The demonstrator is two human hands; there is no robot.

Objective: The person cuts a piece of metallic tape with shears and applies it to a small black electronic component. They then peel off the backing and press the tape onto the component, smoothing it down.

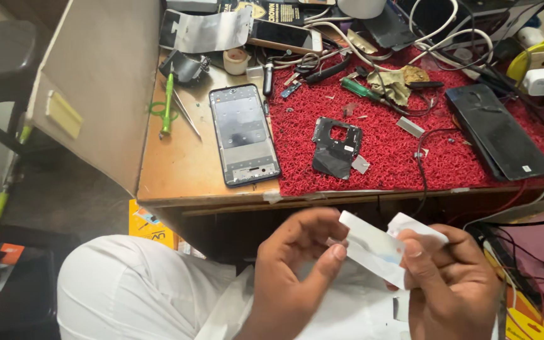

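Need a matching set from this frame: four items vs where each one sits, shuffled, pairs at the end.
Items:
1. white strip
2. phone frame
3. green screwdriver
4. black back cover

Places:
A. right part of the red mat
B. bare wooden desktop, near its left edge
C. between the left hand and right hand
D. desktop, just left of the red mat

Pairs: 1-C, 2-D, 3-B, 4-A
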